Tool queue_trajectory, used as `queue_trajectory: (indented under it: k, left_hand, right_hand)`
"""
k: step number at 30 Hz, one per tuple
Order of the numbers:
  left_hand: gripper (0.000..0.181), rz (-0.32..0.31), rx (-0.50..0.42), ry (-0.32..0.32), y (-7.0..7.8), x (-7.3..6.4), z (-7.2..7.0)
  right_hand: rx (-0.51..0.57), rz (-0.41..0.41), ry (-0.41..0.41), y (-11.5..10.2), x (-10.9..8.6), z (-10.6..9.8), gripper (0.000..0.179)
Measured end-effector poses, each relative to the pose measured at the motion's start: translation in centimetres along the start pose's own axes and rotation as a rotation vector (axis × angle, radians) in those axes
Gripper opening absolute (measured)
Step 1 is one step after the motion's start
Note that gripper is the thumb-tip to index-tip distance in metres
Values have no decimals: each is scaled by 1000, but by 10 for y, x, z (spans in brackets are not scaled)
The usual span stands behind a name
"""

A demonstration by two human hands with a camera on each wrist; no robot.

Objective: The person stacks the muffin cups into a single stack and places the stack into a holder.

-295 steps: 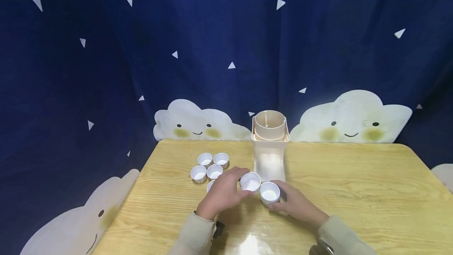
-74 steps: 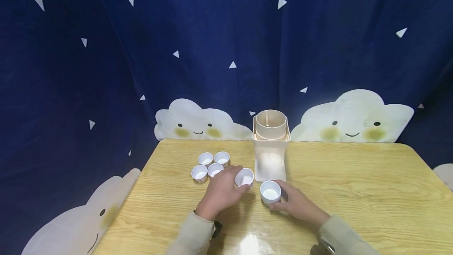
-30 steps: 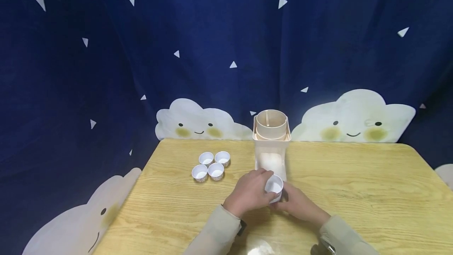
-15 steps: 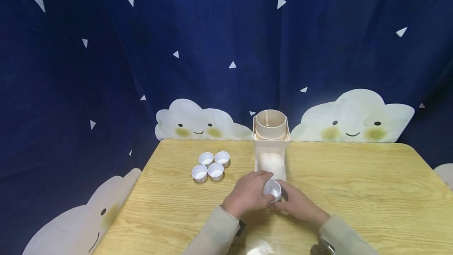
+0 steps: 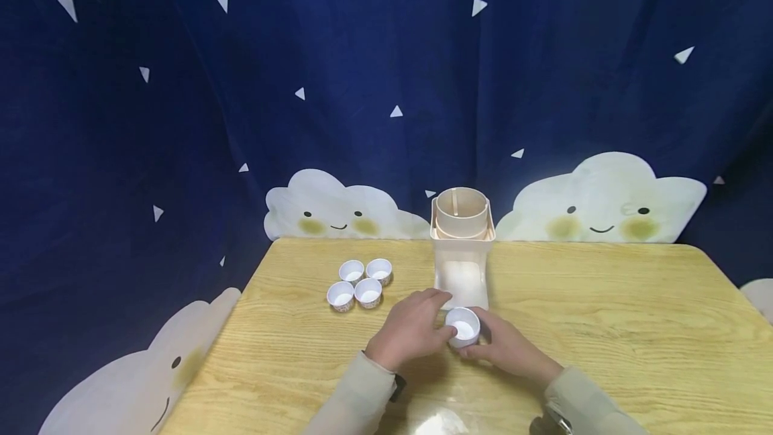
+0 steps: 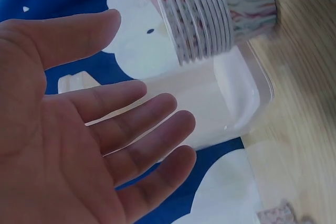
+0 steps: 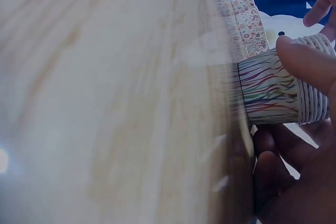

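A nested stack of paper cups (image 5: pixel 463 329) stands upright on the table, its white inside facing up. Wavy coloured lines mark the bottom cup of the stack (image 7: pixel 270 90) in the right wrist view, below several stacked rims. My right hand (image 5: pixel 510 348) grips this stack from the right, thumb and fingers around its side. Just left of it is my left hand (image 5: pixel 410 331), its fingers extended; the left wrist view shows a gap between this hand (image 6: pixel 105 129) and the stack (image 6: pixel 210 22). Several single paper cups (image 5: pixel 368 293) with patterned sides stand grouped at the left.
A cream plastic holder (image 5: pixel 461 257) with a round open tube (image 5: pixel 461 213) on top stands right behind the stack. The wooden table (image 5: pixel 604 327) runs back to a dark blue curtain (image 5: pixel 362 52) with cloud prints.
My left hand has carried a paper cup from the left group into the stack, then let go and drawn slightly left. My right hand has stayed on the stack.
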State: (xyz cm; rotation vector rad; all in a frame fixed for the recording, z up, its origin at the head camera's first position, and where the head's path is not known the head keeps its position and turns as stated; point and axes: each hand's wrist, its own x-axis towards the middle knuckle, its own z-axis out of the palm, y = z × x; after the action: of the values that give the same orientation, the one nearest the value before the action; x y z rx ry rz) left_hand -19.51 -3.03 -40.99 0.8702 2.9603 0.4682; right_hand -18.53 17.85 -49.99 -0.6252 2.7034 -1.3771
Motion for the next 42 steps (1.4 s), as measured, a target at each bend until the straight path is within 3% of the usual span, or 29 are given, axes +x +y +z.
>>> queue_trajectory:
  k: [9,16,22,25,29,36,42]
  left_hand:
    - [45,-10,63,98,-30,-7,-3]
    - [42,-48,73,124,-56,-15,-6]
    - [40,-80,85,252,-77,-25,-18]
    - [37,-104,81,281,-85,-30,-21]
    - [36,-133,80,294,-93,-33,-21]
    - [30,-107,86,374,-99,-36,-21]
    - [39,-154,51,338,-105,-40,-22]
  right_hand:
    - [36,43,-7,-3,1,0,64]
    - [17,43,0,-4,1,0,65]
    - [9,52,0,-2,2,1,65]
    - [3,64,-2,0,3,1,63]
    - [6,72,-8,-2,3,0,63]
    - [6,46,2,-2,2,0,63]
    - [8,58,0,-1,3,0,62]
